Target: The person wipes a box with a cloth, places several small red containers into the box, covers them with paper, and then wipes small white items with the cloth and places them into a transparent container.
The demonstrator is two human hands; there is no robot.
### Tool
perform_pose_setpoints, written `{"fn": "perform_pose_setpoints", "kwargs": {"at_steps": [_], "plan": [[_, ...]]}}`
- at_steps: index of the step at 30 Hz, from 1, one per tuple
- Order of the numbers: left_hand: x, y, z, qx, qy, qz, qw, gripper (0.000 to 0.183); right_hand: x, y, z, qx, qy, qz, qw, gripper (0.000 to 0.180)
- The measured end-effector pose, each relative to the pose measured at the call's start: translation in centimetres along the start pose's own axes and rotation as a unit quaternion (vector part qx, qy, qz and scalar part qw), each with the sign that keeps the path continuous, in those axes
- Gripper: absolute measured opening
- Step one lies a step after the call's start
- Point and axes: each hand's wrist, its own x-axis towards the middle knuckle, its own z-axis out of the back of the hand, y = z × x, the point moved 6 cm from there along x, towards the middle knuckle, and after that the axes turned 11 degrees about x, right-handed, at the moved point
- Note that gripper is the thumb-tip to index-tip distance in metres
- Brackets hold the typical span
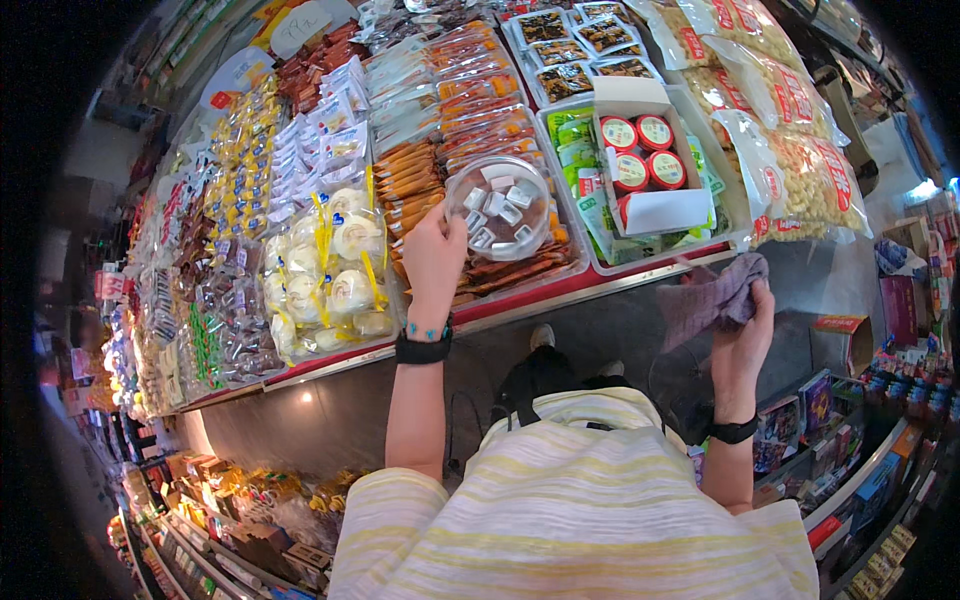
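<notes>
My left hand [436, 251] grips the near-left side of a round clear plastic tub [498, 251] over a tray of packaged snack sticks. Inside the tub lie several small white wrapped pieces [493, 204]. At the right, beyond the display's front edge, my right hand [742, 322] holds a bunched grey-purple cloth [720, 294], whose hanging end is blurred. Between the hands, an open white carton [660, 213] of red-lidded round jars [631, 171] sits on green packets [600, 214] in a clear tray.
Bagged cream-coloured rolls [330, 262] lie left of my left hand. Large bags of puffed snacks [806, 169] are piled at the right. A red-and-metal edge [525, 301] runs along the display's front. Shelves of boxed goods [847, 457] stand low behind me at right.
</notes>
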Motion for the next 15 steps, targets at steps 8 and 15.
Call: {"fn": "perform_pose_setpoints", "kwargs": {"at_steps": [8, 15], "plan": [[3.1, 0.1, 3.5, 0.100, -0.035, -0.016, 0.994, 0.036, -1.5, -3.4, -2.1, -0.034, 0.016, -0.048, 0.998, 0.038], [4.5, -6.3, 0.2, 0.268, 0.034, -0.292, 0.917, 0.021, -2.4, -5.0, -4.2, -0.041, 0.038, -0.030, 0.998, 0.037]]}}
